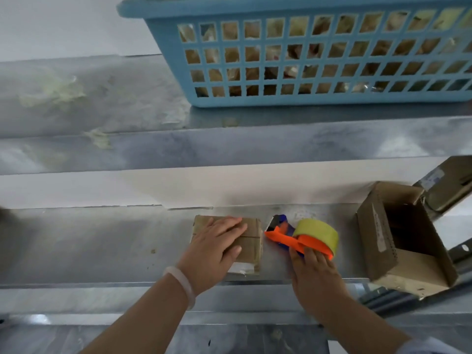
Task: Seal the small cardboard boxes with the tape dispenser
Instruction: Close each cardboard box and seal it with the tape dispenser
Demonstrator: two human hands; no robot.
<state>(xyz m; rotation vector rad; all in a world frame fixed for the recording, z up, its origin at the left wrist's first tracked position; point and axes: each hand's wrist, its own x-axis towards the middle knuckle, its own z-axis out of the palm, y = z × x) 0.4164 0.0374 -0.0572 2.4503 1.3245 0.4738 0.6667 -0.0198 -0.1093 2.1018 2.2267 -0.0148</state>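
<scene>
1. Left hand (pixel 217 247) lies flat, fingers straight, pressing on the small cardboard box (pixel 252 241), whose flaps are closed.
2. Tape dispenser (pixel 288 240) sits just right of the box, with the right hand (pixel 316 274) clamped on its handle. Best to hold the flaps down and run the tape straight along the seam.
3. Blue basket (pixel 281 98), shelf above: pale packets, kind unclear.
4. Open box (pixel 375 238), far right: interior dark, contents unreadable.

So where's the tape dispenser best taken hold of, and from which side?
By the handle at the near end, below the tape roll, coming from the near side. The tape dispenser points its blade end away and left, and the roll bulks out the middle, so only the handle is narrow and clear of the cutter. The right grip holds it there.
</scene>
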